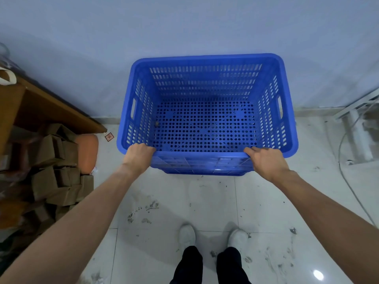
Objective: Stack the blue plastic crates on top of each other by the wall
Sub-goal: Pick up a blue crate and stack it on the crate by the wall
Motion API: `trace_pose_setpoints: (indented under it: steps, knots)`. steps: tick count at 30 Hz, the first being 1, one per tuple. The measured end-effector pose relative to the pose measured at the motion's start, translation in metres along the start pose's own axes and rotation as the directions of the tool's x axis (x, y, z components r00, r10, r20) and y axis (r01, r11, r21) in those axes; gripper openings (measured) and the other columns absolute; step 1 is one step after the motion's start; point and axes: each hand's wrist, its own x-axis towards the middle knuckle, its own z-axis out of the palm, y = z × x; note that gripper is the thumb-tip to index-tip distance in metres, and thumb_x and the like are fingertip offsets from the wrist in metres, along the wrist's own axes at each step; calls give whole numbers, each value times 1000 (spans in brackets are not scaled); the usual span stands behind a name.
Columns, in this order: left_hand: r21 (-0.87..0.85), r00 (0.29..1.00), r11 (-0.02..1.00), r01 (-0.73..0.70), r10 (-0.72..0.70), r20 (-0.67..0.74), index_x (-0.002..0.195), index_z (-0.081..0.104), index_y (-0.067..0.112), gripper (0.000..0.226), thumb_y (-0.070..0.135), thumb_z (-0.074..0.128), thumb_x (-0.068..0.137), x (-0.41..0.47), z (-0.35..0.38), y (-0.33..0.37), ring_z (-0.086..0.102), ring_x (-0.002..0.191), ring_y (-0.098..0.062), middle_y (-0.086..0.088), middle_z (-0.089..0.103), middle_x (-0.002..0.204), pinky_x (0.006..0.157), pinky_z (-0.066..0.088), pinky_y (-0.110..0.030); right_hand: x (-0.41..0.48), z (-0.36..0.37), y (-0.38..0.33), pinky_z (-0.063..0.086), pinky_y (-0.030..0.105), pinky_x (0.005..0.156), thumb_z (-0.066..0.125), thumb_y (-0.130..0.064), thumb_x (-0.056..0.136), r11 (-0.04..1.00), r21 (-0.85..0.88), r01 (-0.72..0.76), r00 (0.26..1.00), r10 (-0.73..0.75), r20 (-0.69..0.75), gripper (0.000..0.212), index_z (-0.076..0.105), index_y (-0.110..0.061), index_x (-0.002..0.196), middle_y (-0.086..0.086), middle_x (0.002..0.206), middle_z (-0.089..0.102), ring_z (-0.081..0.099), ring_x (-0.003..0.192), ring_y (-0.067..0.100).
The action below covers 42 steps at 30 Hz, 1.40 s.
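A blue plastic crate [207,58] with slotted walls and a perforated floor stands against the pale wall, its inside empty apart from a small speck of debris. Below its near rim the edges of at least one more blue crate [203,171] show, nested or stacked under it; how many I cannot tell. My left hand [137,155] grips the near rim at the left corner, fingers curled over the edge. My right hand [266,160] holds the near rim at the right corner, fingers over the rim.
A wooden desk [51,107] and a heap of small cardboard boxes [55,173] crowd the left side. White metal framing [356,124] and a cable [344,177] lie at the right. My white shoes [186,235] stand on dirty white tiles just behind the crates.
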Motion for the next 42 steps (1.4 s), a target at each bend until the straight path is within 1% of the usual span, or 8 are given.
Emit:
trace_pose_setpoints:
  steps: [9,14,19,22,27,31,39,42]
  knots:
    - [57,999,998,33,-34,8,130,57,15,37,5,50,95,8,-2,17,67,105,-31,-10,70,114,88,57,-40,15,-4,25,41,30,56,52,-18,93,1000,10,19,999,-19,44,22,48,-22,114,-4,89,64,55,66,22]
    - [46,999,998,50,-50,-7,131,56,15,39,5,53,94,4,3,17,67,105,-31,-9,69,116,88,57,-41,12,0,22,41,31,59,51,-19,94,999,7,47,998,-47,37,21,49,-21,115,-3,96,67,65,78,23]
    - [17,995,995,95,-96,32,126,62,17,36,5,52,93,4,-2,21,68,104,-30,-9,70,114,85,57,-39,22,-5,28,37,31,57,43,-24,100,995,-57,83,990,-76,122,20,47,-22,119,0,83,62,51,65,23]
    - [-49,987,987,150,-147,62,125,63,16,35,6,53,93,-1,-7,27,67,106,-30,-9,70,116,86,57,-39,23,-8,26,42,33,62,45,-26,100,999,-16,33,984,-29,175,19,52,-18,116,2,82,59,51,69,24]
    - [-334,976,923,190,-141,165,141,46,12,52,15,58,90,-14,-21,37,53,124,-35,-14,56,136,102,48,-46,9,-24,24,47,41,82,44,-44,98,958,244,-148,964,84,254,43,49,-16,129,10,118,62,60,105,31]
    - [-488,973,852,188,-95,209,150,38,12,61,16,57,92,-31,-62,49,53,125,-35,-17,52,144,104,46,-45,-18,-58,44,45,44,97,36,-38,102,847,449,-285,944,167,285,44,47,-15,138,12,137,54,52,121,33]
    - [-680,991,733,14,81,108,156,31,19,61,23,57,101,-86,-167,106,54,78,-12,-8,35,161,95,48,-41,-99,-124,78,41,36,78,32,-27,103,786,528,-322,945,234,229,29,55,-10,109,13,117,63,57,100,32]
    - [-743,990,669,-29,120,69,154,34,18,57,22,56,102,-103,-209,133,59,98,-22,-8,36,160,90,52,-40,-126,-148,74,40,35,76,31,-30,103,750,575,-327,945,268,188,33,56,-10,112,13,116,63,57,98,31]
